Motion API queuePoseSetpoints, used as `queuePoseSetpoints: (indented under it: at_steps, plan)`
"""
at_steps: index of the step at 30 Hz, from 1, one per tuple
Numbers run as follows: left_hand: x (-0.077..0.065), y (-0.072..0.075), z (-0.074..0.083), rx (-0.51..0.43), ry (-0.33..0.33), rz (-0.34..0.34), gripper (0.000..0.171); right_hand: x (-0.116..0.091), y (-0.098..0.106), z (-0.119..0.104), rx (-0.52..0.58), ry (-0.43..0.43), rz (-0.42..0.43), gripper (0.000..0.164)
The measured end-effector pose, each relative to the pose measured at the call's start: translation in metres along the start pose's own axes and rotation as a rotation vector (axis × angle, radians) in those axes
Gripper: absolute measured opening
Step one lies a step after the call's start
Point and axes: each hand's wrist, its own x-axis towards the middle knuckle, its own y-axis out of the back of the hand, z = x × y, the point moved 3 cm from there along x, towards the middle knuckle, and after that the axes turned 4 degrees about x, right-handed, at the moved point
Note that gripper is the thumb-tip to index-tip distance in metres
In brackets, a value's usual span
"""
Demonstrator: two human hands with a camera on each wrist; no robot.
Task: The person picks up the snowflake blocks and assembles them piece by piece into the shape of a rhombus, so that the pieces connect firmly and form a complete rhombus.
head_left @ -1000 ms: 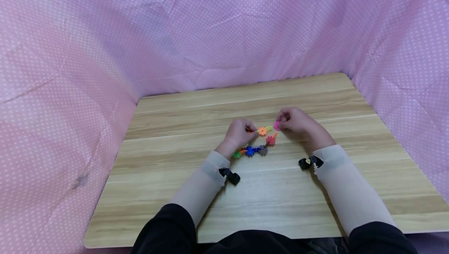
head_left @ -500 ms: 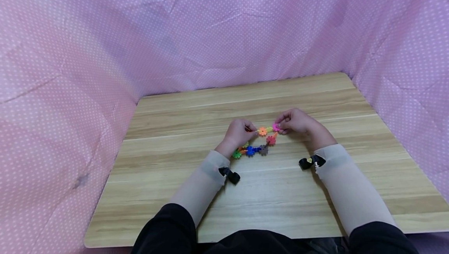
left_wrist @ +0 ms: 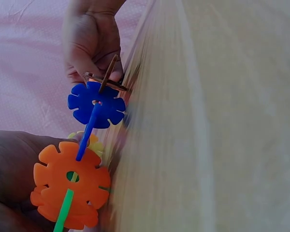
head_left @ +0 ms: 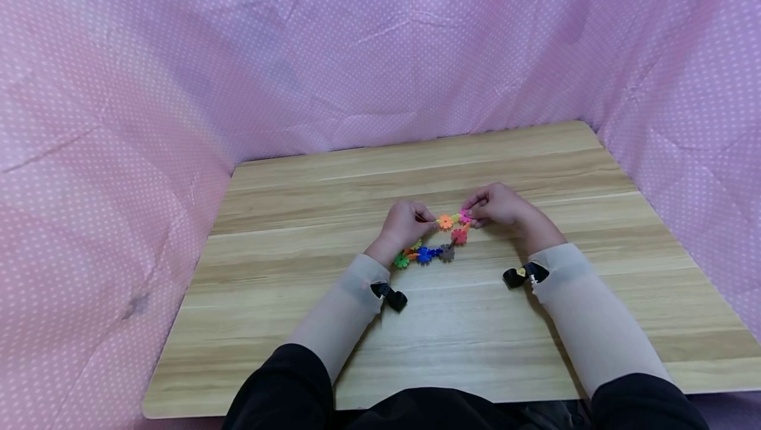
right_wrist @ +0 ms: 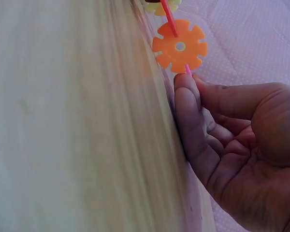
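Observation:
Over the table, a curved chain of notched plastic interlocking discs lies between my hands. My right hand (head_left: 502,205) pinches a pink disc (head_left: 466,216) between thumb and index finger, right at the yellow disc (head_left: 456,217). My left hand (head_left: 407,226) pinches the chain just left of an orange disc (head_left: 445,222); its fingers hide the piece they hold. Along the near side run a red disc (head_left: 459,236), a grey-brown disc (head_left: 446,253), a blue disc (head_left: 423,255) and a green disc (head_left: 401,260). In the right wrist view, only the pink edge (right_wrist: 188,69) shows above the fingertips.
The wooden table (head_left: 267,324) has rounded corners and stands against a pink dotted cloth (head_left: 380,53) on its back and sides. Both forearms rest over its near half, each with a small black wrist camera, such as the left one (head_left: 392,299).
My right hand has moved slightly left with the pink disc, closing the gap to the yellow disc. The left hand and the near side of the chain have stayed almost still.

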Motion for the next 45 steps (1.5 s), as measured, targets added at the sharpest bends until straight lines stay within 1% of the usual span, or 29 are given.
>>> queuePoseSetpoints:
  at_steps: [6, 15, 19, 24, 27, 30, 36, 41, 43, 45]
  plan:
    - [0.002, -0.001, -0.002, 0.004, 0.005, -0.001, 0.009, 0.001, -0.003, -0.001, -0.007, -0.001, 0.037, 0.021]
    - [0.002, -0.002, -0.002, 0.028, -0.018, 0.013, 0.008, -0.001, -0.007, -0.004, -0.030, -0.001, 0.076, 0.021]
    - [0.003, -0.002, -0.002, 0.037, -0.030, 0.020, 0.007, -0.001, -0.010, -0.007, -0.051, -0.016, 0.121, 0.020]
    - [0.003, -0.002, -0.004, 0.037, -0.032, 0.008, 0.007, -0.002, -0.015, -0.010, -0.086, -0.048, 0.177, 0.018]
    - [0.002, -0.003, -0.004, 0.033, -0.033, 0.007, 0.008, -0.003, -0.017, -0.012, -0.106, -0.049, 0.198, 0.018]
    - [0.002, -0.003, -0.004, 0.036, -0.033, 0.011, 0.009, -0.003, -0.018, -0.011, -0.096, -0.046, 0.218, 0.018]
    - [0.003, -0.003, -0.004, 0.043, -0.032, 0.013, 0.011, 0.000, -0.018, -0.007, -0.038, -0.051, 0.242, 0.018]
    - [0.002, -0.002, -0.003, 0.034, -0.023, 0.015, 0.013, 0.000, -0.020, -0.011, -0.111, -0.035, 0.278, 0.015]
    - [0.002, -0.002, -0.002, 0.032, -0.021, 0.013, 0.013, 0.000, -0.020, -0.011, -0.108, -0.037, 0.277, 0.016]
    - [0.002, -0.002, -0.002, 0.034, -0.020, 0.012, 0.013, 0.001, -0.019, -0.009, -0.073, -0.042, 0.266, 0.017]
